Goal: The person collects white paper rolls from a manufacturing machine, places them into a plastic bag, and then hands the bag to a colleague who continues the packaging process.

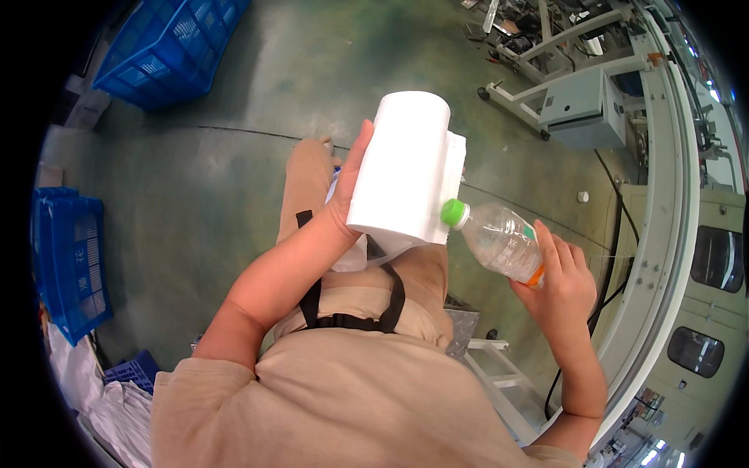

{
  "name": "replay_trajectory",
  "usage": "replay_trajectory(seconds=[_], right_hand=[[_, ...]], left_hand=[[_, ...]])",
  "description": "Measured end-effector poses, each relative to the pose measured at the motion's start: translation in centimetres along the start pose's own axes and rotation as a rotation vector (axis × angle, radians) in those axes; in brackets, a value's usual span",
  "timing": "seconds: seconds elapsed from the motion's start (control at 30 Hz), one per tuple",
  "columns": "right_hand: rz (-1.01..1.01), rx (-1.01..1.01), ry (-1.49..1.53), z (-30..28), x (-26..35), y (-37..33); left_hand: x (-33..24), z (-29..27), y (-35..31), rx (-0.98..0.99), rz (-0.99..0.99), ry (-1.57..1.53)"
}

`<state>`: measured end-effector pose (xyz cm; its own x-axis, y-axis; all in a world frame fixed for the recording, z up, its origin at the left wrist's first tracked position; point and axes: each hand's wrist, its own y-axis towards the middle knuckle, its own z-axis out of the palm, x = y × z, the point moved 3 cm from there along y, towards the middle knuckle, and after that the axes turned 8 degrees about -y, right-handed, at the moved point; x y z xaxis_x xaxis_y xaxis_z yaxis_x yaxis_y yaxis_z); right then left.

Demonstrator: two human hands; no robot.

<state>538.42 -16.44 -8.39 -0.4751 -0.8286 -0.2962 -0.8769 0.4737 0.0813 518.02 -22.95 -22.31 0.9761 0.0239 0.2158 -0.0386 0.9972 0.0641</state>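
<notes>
The white paper roll hides most of the left hand holding it, while the right hand grips the green-capped plastic bottle, covering its bottom.

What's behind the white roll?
Part of the left hand shows left of the roll, green floor and a leg beyond. The roll hides the rest of that hand and whatever lies directly behind.
</notes>
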Motion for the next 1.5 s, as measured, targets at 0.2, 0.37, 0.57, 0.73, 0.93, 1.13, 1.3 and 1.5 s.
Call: replay_trajectory(seconds=[0.2, 0.37, 0.57, 0.73, 0.93, 1.13, 1.3, 1.5], right_hand=[[0.014, -0.006, 0.017, 0.2, 0.0, -0.5], [0.037, -0.025, 0.041, 0.5, 0.1, -1.1], [0.077, 0.009, 0.099, 0.8, 0.0, -1.9], [0.126, 0.002, 0.146, 1.3, 0.2, -2.9], [0.217, -0.028, 0.209, 3.2, 0.5, -4.6], [0.397, -0.036, 0.377, 5.4, 1.3, -7.2], [0.587, -0.163, 0.490, 7.7, 1.8, -10.5], [1.002, -0.135, 0.558, 11.0, 2.7, -16.9]], left_hand=[[0.0, 0.7, 0.6, 0.024, 0.007, 0.025], [-0.2, 0.3, 0.9, 0.027, -0.005, 0.023], [-0.3, 0.2, 1.4, 0.012, -0.013, 0.055], [-0.2, 0.1, 1.9, 0.039, -0.040, -0.040], [-0.1, -1.0, 2.5, -0.011, -0.075, 0.088], [1.8, -2.5, 2.0, 0.015, -0.229, -0.191], [2.7, -2.3, 2.0, 0.020, -0.321, -0.210], [3.4, -1.7, 2.5, -0.046, -0.415, -0.302]])
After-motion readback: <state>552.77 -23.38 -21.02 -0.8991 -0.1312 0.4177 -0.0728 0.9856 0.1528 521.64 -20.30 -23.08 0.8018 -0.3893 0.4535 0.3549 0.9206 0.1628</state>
